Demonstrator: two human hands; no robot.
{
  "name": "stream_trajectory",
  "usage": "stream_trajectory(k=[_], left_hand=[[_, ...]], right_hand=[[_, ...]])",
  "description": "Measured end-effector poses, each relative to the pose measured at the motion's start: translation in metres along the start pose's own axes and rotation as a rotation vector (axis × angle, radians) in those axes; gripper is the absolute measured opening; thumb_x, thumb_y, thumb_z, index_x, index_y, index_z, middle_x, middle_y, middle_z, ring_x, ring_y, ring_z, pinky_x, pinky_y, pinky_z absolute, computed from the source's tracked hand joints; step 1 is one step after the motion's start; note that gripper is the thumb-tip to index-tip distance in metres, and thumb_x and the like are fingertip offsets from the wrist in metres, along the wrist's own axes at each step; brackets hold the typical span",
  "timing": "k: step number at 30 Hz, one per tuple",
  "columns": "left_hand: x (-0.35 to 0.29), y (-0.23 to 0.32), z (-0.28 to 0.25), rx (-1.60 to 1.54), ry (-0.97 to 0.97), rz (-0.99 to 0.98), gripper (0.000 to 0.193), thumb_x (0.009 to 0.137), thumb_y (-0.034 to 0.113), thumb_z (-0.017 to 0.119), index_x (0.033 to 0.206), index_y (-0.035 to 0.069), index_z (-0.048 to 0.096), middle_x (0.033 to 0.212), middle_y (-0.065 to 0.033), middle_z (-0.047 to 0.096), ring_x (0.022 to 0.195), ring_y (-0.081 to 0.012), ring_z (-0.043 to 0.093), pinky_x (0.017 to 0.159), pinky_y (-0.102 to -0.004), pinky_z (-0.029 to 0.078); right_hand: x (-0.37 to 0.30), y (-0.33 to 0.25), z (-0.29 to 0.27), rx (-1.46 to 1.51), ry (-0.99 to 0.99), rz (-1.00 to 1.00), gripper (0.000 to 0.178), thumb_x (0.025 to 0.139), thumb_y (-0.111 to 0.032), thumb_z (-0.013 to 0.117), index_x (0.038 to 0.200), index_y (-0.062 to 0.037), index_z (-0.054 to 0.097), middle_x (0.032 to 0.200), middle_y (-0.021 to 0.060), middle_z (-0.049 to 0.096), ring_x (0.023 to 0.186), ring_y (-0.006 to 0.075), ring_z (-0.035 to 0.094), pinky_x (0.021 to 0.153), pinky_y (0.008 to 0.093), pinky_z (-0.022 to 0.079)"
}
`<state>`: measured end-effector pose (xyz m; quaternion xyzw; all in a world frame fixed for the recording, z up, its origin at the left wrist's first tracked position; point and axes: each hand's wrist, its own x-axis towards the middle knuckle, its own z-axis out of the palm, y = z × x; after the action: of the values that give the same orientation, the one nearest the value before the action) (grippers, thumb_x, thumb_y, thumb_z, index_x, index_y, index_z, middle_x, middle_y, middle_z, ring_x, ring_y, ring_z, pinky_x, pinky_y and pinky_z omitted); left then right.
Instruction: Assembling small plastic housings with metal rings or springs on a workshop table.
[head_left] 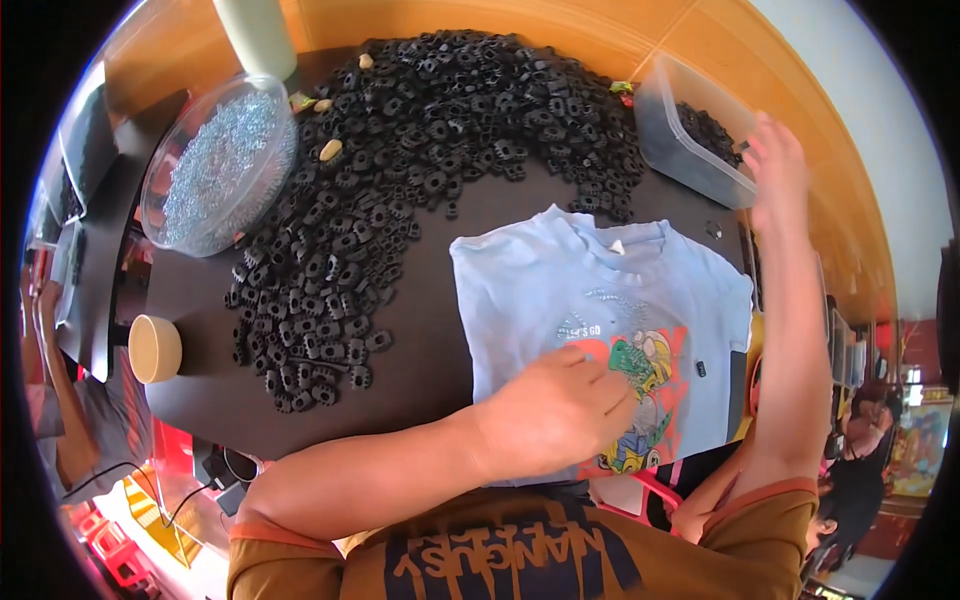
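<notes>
A light blue T-shirt (520, 280) with a coloured print lies spread on the dark table (430, 340). Over its lower part, my left hand (560, 410) is closed with the fingers curled under; whatever they hold is hidden. One small black plastic part (701, 369) rests on the shirt to the right of the print, and tiny silvery bits (574, 326) are scattered above the print. My right hand (778, 175) reaches far right to the rim of a clear plastic bin (690, 165), its fingers apart. Inside that bin are black parts (708, 132).
A large heap of small black plastic parts (440, 110) curves across the table. At the left stand an oval clear tub (160, 225) of silvery coil-like pieces, a yellowish cup (155, 349) and a pale green cylinder (255, 35). Other people sit nearby on both sides.
</notes>
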<state>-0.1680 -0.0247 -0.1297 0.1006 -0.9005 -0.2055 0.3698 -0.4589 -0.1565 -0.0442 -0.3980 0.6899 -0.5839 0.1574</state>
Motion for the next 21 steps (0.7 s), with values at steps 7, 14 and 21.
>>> stream_trajectory(k=[7,14,21], left_hand=[[-0.012,-0.003,0.003,0.0,-0.01,0.0,0.018,0.064,0.014,0.057,0.078,0.003,0.056,0.07,-0.0039,0.047,0.062,-0.0179,0.052,0.058,-0.0291,0.041],[-0.01,0.0,0.005,-0.022,0.029,-0.005,0.016,0.064,0.018,0.055,0.073,0.005,0.053,0.068,-0.0042,0.044,0.061,-0.0185,0.049,0.059,-0.0293,0.04],[-0.014,0.002,0.009,0.0,0.001,-0.019,0.016,0.064,0.02,0.055,0.072,0.005,0.054,0.069,-0.0039,0.047,0.064,-0.0186,0.051,0.06,-0.0299,0.041]], right_hand=[[-0.156,-0.006,0.125,-0.142,-0.698,-0.636,0.02,0.074,-0.013,0.066,0.091,-0.0021,0.063,0.082,0.0114,0.062,0.076,0.026,0.061,0.068,0.0338,0.048],[-0.174,-0.003,0.155,-0.367,-0.812,-0.561,0.02,0.072,-0.016,0.066,0.087,-0.0032,0.064,0.078,0.0094,0.061,0.078,0.0275,0.059,0.068,0.0382,0.047],[-0.17,-0.001,0.155,-0.355,-0.913,-0.58,0.019,0.073,-0.014,0.065,0.088,-0.0032,0.063,0.074,0.0087,0.06,0.078,0.0276,0.058,0.068,0.0383,0.047]])
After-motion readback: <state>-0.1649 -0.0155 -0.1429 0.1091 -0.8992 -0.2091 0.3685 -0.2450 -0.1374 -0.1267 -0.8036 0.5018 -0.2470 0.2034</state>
